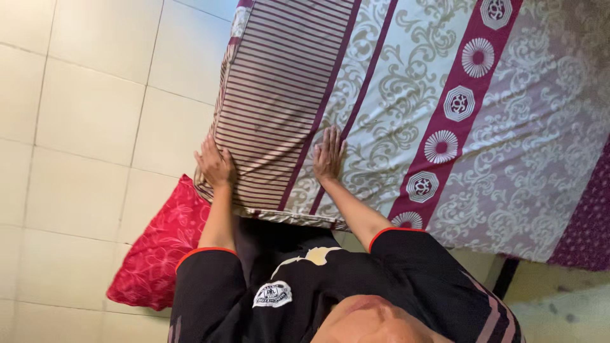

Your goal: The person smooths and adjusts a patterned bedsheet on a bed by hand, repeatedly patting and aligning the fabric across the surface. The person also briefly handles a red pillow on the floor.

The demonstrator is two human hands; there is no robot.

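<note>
Head view: both hands lie flat on the bedsheet (406,95) — left hand (215,166) at its striped edge, right hand (328,154) further in, fingers spread.

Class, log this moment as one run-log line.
left hand: on striped edge of bedsheet | right hand: flat on bedsheet | nearby: red cushion on tiled floor
</note>
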